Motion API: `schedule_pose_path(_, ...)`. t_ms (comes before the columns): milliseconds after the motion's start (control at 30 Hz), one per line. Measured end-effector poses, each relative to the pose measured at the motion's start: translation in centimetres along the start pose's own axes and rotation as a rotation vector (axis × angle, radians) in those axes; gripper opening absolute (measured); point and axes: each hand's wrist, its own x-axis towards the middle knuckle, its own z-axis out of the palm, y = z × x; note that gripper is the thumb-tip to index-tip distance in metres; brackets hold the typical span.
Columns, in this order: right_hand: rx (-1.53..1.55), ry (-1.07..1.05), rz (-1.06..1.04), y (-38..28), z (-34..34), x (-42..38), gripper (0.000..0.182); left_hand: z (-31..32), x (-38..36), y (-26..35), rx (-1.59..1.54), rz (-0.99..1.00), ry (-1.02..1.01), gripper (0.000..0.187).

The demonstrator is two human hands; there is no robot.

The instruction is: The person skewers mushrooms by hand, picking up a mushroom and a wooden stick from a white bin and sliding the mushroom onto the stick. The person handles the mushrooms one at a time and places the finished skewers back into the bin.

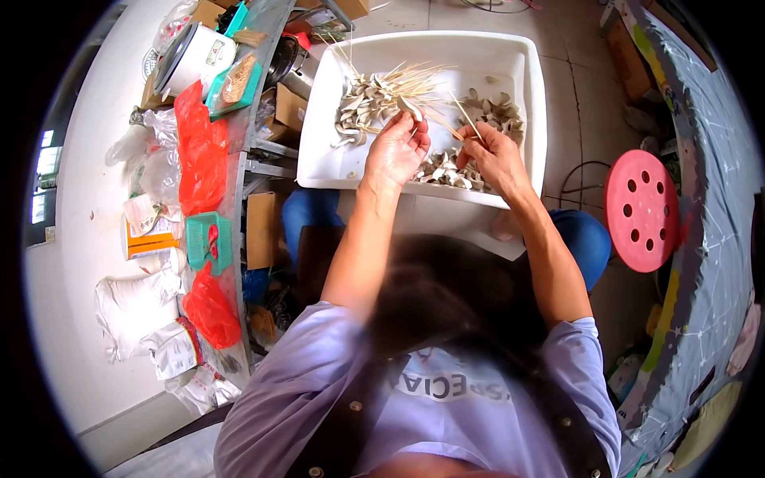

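My left hand (pixel 398 151) is closed, pinching a pale grey, curved slice (pixel 410 108) between thumb and fingers. Opposite it, my right hand (pixel 496 159) is closed round a thin bamboo skewer (pixel 465 113) that slants up past the fingertips. Both hands are over the near half of a white plastic tub (pixel 534 111). Loose grey-white slices (pixel 500 111) lie in its right part and below my hands. Left of them is a heap of skewers loaded with such slices (pixel 365 102), their bare stick ends (pixel 414 76) fanning to the right. What exactly the slices are, I cannot tell.
On the left, a metal shelf holds red plastic bags (pixel 199 151), a green basket (pixel 209 239) and a white rice cooker (pixel 195 60). A red round stool (pixel 642 210) stands at the right, beside a cloth-covered bed or table (pixel 709 263). My knees flank the tub.
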Motion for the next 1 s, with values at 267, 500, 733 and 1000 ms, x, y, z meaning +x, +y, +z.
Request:
schedule_pose_path(267,-0.105,0.009,-0.043,-0.1,0.0,-0.1,0.018,0.2,0.3,0.0,-0.108,-0.011,-0.042,0.016)
schedule_pose_path(500,-0.117,0.022,-0.09,0.5,0.1,0.1,0.017,0.8,0.2,-0.2,-0.028,0.109,-0.002,0.012)
schedule_pose_path(733,-0.14,0.075,-0.099,0.1,0.2,-0.1,0.016,1.5,-0.2,-0.8,0.058,0.228,-0.065,0.011)
schedule_pose_path(1000,-0.146,0.244,-0.111,0.4,1.6,-0.3,0.016,2.3,-0.1,-2.3,0.107,0.357,-0.001,0.01)
